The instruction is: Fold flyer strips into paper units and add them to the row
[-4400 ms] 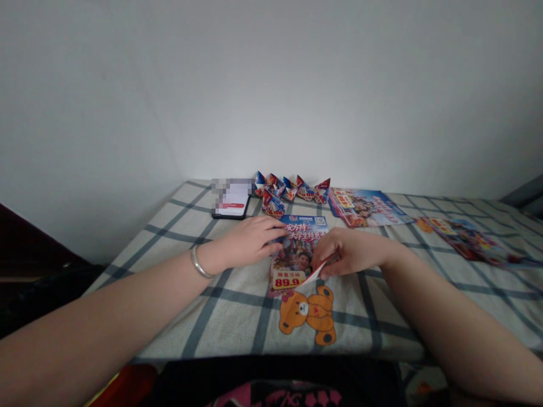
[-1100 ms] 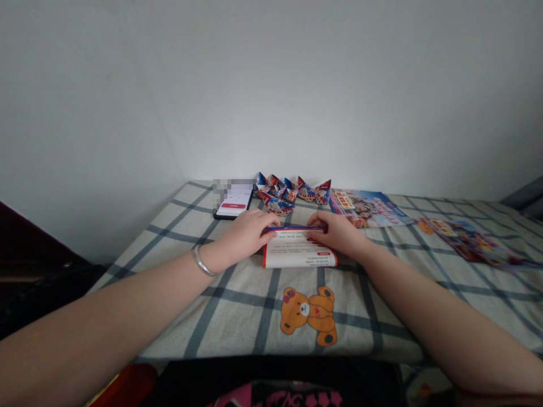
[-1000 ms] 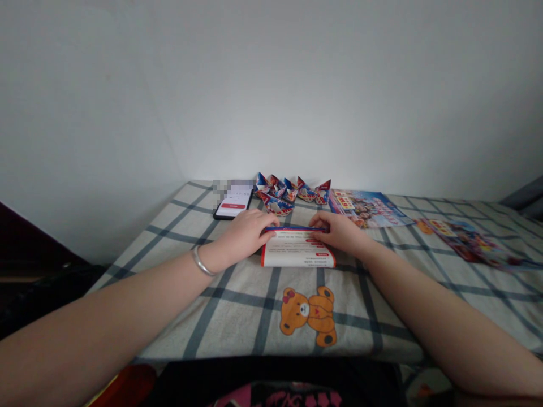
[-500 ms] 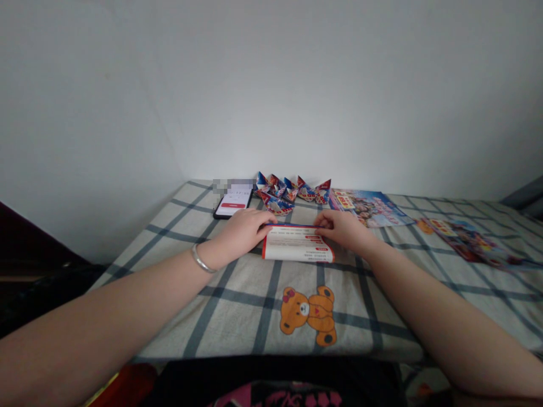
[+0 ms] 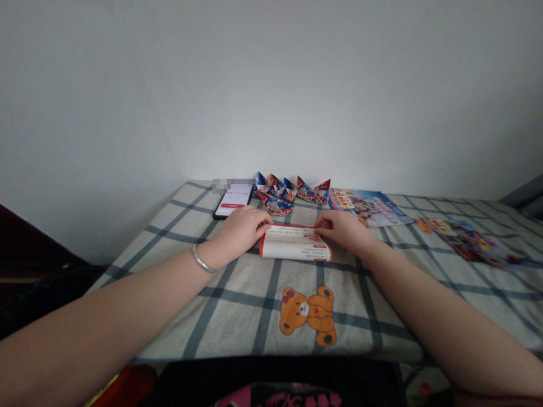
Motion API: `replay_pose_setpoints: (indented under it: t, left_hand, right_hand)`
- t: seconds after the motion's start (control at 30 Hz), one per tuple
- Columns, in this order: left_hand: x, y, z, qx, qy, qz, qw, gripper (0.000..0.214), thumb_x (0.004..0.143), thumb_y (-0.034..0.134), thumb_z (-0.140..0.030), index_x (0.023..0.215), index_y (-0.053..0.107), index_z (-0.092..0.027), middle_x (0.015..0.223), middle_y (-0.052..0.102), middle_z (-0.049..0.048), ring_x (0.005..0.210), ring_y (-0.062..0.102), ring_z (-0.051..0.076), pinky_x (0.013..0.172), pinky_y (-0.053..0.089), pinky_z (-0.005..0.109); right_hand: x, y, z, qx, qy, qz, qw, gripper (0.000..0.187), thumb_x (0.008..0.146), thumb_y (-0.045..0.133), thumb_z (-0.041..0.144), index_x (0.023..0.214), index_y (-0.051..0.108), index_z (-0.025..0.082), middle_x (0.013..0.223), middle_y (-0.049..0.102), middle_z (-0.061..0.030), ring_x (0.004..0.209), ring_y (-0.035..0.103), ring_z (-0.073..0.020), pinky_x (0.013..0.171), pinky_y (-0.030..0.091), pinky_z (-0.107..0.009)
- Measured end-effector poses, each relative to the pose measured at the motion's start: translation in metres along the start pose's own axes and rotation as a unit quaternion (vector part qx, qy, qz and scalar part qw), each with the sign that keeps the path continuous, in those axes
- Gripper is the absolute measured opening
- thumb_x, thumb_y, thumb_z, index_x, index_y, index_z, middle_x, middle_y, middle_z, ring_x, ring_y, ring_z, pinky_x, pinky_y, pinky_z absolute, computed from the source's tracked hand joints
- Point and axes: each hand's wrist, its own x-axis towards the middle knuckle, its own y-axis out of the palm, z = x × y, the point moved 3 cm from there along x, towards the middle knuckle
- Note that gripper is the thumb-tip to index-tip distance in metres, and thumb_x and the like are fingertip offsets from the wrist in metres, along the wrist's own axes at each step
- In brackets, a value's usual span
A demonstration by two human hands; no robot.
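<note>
A flyer folded in half lies on the checked bedsheet, its white and red printed back facing up. My left hand pinches its far left corner, and a silver bracelet rings that wrist. My right hand pinches the far right corner. Both hands press the far edges of the paper together.
Several folded paper boats stand by the wall. A phone with a lit screen lies to their left. Flat flyers and more flyers lie at the right. A printed bear marks the sheet near me.
The flyer lay open with its colour side up and one corner lifted; now it is folded in half. Over the last second both hands slid it slightly away from me.
</note>
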Motion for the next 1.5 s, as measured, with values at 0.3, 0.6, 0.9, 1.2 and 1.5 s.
replay_pose_setpoints:
  t: [0.3,0.6,0.9,1.2,1.5]
  left_hand:
    - [0.005,0.003,0.003,0.035,0.021,-0.011,0.999,0.010,0.092,0.060,-0.020,0.090,0.069,-0.017,0.091,0.072,0.0041,0.086,0.060,0.021,0.081,0.046,0.034]
    - [0.012,0.003,0.001,0.132,0.059,-0.021,0.989,0.020,0.095,0.053,-0.023,0.086,0.070,-0.016,0.086,0.069,0.0069,0.084,0.056,0.021,0.078,0.045,0.033]
    - [0.014,0.006,0.004,0.139,0.069,-0.026,0.988,0.020,0.096,0.054,-0.027,0.090,0.071,-0.017,0.086,0.069,0.0065,0.086,0.053,0.021,0.079,0.043,0.034]
    - [0.014,0.007,0.006,0.146,0.057,-0.028,0.987,0.017,0.095,0.057,-0.028,0.092,0.071,-0.019,0.088,0.068,0.0059,0.089,0.052,0.022,0.079,0.040,0.034]
    - [0.013,0.008,0.005,0.168,0.077,-0.041,0.982,0.018,0.096,0.055,-0.027,0.094,0.072,-0.021,0.091,0.066,0.0064,0.090,0.048,0.023,0.075,0.038,0.034]
  right_hand:
    - [0.002,0.000,0.002,-0.012,0.033,0.013,0.999,0.008,0.082,0.065,0.027,0.085,0.073,0.024,0.081,0.072,-0.0009,0.074,0.064,-0.0162,0.062,0.042,-0.025]
    - [0.006,0.003,0.002,-0.003,0.027,-0.026,0.999,0.012,0.084,0.062,0.026,0.087,0.073,0.024,0.085,0.073,-0.0012,0.076,0.064,-0.0167,0.067,0.043,-0.026]
    - [0.009,0.007,-0.003,-0.007,0.041,-0.034,0.999,0.012,0.084,0.062,0.030,0.087,0.073,0.025,0.092,0.073,-0.0010,0.079,0.063,-0.0172,0.065,0.042,-0.027]
    - [0.011,0.009,-0.009,0.023,0.045,-0.035,0.998,0.012,0.082,0.065,0.030,0.086,0.075,0.023,0.086,0.072,-0.0019,0.076,0.062,-0.0170,0.066,0.044,-0.027]
    - [0.016,0.014,-0.005,0.020,-0.082,-0.035,0.996,0.024,0.084,0.059,0.013,0.095,0.079,0.022,0.089,0.071,-0.0051,0.083,0.063,-0.0171,0.081,0.048,-0.028]
